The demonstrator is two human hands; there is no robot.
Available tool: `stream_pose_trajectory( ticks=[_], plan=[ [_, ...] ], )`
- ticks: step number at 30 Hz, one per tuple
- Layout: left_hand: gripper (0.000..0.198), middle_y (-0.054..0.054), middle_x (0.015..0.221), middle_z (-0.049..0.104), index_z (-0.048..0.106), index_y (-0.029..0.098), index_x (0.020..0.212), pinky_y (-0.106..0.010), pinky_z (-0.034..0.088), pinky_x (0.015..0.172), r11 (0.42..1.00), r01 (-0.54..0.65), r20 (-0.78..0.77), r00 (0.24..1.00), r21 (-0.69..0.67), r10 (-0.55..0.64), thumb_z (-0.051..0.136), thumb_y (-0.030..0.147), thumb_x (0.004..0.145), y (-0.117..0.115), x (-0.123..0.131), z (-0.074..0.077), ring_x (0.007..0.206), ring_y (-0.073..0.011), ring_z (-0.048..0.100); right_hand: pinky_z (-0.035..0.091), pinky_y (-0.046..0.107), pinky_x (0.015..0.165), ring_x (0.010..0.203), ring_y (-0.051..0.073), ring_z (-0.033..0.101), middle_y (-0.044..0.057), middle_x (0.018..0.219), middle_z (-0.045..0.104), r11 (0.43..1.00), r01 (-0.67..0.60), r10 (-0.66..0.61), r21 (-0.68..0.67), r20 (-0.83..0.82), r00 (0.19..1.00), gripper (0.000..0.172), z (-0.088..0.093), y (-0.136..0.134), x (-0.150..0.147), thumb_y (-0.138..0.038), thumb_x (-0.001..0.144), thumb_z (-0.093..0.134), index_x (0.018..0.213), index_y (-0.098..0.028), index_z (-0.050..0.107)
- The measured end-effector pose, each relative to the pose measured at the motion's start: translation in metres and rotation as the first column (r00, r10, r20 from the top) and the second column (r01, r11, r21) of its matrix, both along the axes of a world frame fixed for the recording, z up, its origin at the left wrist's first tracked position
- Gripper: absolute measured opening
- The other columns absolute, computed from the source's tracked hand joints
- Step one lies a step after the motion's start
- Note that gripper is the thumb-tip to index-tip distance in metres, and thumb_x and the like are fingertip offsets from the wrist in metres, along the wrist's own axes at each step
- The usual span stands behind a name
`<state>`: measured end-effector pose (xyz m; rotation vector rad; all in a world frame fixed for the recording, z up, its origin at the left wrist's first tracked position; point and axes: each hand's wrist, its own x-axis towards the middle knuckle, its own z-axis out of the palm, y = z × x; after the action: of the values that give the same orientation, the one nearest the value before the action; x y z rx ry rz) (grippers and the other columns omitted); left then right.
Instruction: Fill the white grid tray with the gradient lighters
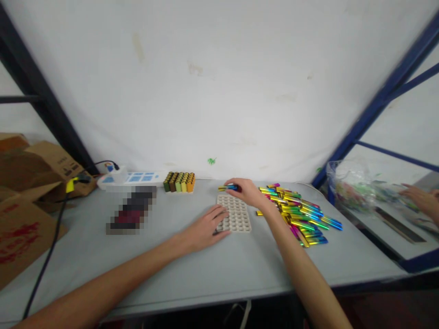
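Note:
A shiny gold-and-blue metallic tube (226,188) is pinched in the fingers of my right hand (245,192). This hand hovers over the far end of a white tray (242,217) with rows of round holes. My left hand (207,227) lies over the tray's left edge, fingers stretched out and apart, touching it. The tray's holes that show have nothing standing in them. To the right, beside my right forearm, is a loose pile of shiny metallic tubes (302,212) in gold, blue, green and pink.
A block of upright coloured pieces (179,182) stands near the wall. Left of it are a white power strip (140,177), a blurred-out dark object (132,210) and cardboard boxes (27,228). Another person's hand (420,198) and a clear plastic bag (353,185) are beyond the blue frame.

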<state>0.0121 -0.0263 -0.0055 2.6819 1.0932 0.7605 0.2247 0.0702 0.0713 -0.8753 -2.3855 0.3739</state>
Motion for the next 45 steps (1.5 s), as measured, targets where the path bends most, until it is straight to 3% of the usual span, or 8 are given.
stream_pose_trajectory(
  ticks=[5,10,16,22,28,36,45],
  plan=[
    [0.049,-0.014,0.141,0.055,0.053,0.017,0.137,-0.048,0.039,0.119,1.0,0.015,0.017,1.0,-0.004,-0.015,0.063,0.039,0.094,-0.002,0.0,0.002,0.139,-0.0297,0.043,0.044,0.024,0.064,0.064,0.013,0.057,0.0,0.074,0.068,0.985,0.079,-0.083,-0.151,-0.023,0.996,0.019,-0.038,0.005,-0.027,-0.022,0.083,0.071,0.101,-0.017,0.074],
    [0.049,-0.012,0.14,0.055,0.052,0.019,0.137,-0.047,0.04,0.118,1.0,0.02,0.053,0.998,0.001,-0.02,0.065,0.037,0.094,-0.002,0.0,0.002,0.138,-0.0285,0.044,0.048,0.024,0.067,0.071,0.013,0.061,0.003,0.083,0.071,0.974,0.04,-0.082,-0.222,-0.187,0.979,0.021,-0.061,0.001,-0.026,-0.026,0.084,0.073,0.103,-0.018,0.077],
    [0.05,-0.014,0.138,0.055,0.052,0.016,0.136,-0.046,0.04,0.117,1.0,0.028,0.025,0.999,0.008,-0.028,0.066,0.036,0.093,-0.002,0.0,0.003,0.136,-0.0285,0.045,0.053,0.025,0.071,0.084,0.017,0.067,0.009,0.105,0.07,0.983,0.068,-0.111,-0.169,-0.259,0.959,0.023,-0.064,0.006,-0.029,-0.034,0.085,0.074,0.101,-0.018,0.078],
    [0.048,-0.015,0.138,0.056,0.053,0.016,0.135,-0.046,0.04,0.117,0.999,0.032,0.025,0.999,0.0,-0.032,0.064,0.039,0.094,-0.002,0.0,0.005,0.137,-0.0291,0.045,0.049,0.027,0.068,0.071,0.019,0.068,0.005,0.079,0.076,0.961,0.193,-0.228,-0.196,-0.175,0.958,0.026,-0.067,0.011,-0.028,-0.038,0.091,0.066,0.086,-0.015,0.076],
    [0.048,-0.015,0.14,0.054,0.053,0.016,0.134,-0.046,0.038,0.118,0.999,0.035,0.012,0.999,0.001,-0.035,0.063,0.039,0.093,-0.004,0.0,0.009,0.136,-0.0292,0.046,0.047,0.026,0.072,0.074,0.019,0.067,0.008,0.085,0.077,0.971,0.233,-0.235,-0.051,-0.041,0.971,0.018,-0.071,0.018,-0.032,-0.032,0.088,0.071,0.091,-0.015,0.076],
    [0.047,-0.014,0.138,0.056,0.055,0.017,0.133,-0.045,0.038,0.118,0.999,0.043,0.005,0.999,0.0,-0.043,0.063,0.04,0.093,-0.003,0.001,0.009,0.135,-0.0285,0.047,0.049,0.027,0.072,0.071,0.018,0.067,0.007,0.087,0.076,0.959,0.268,-0.27,-0.089,-0.013,0.963,0.017,-0.077,0.017,-0.033,-0.029,0.087,0.071,0.097,-0.016,0.074],
    [0.048,-0.015,0.142,0.052,0.054,0.016,0.134,-0.043,0.041,0.117,1.0,0.004,-0.067,0.998,0.005,-0.003,0.063,0.041,0.094,-0.007,0.001,0.012,0.135,-0.0289,0.048,0.051,0.029,0.075,0.077,0.019,0.069,0.009,0.092,0.075,0.958,0.283,-0.283,-0.046,0.018,0.959,0.022,-0.077,0.016,-0.032,-0.029,0.087,0.071,0.104,-0.014,0.073]
  ],
)
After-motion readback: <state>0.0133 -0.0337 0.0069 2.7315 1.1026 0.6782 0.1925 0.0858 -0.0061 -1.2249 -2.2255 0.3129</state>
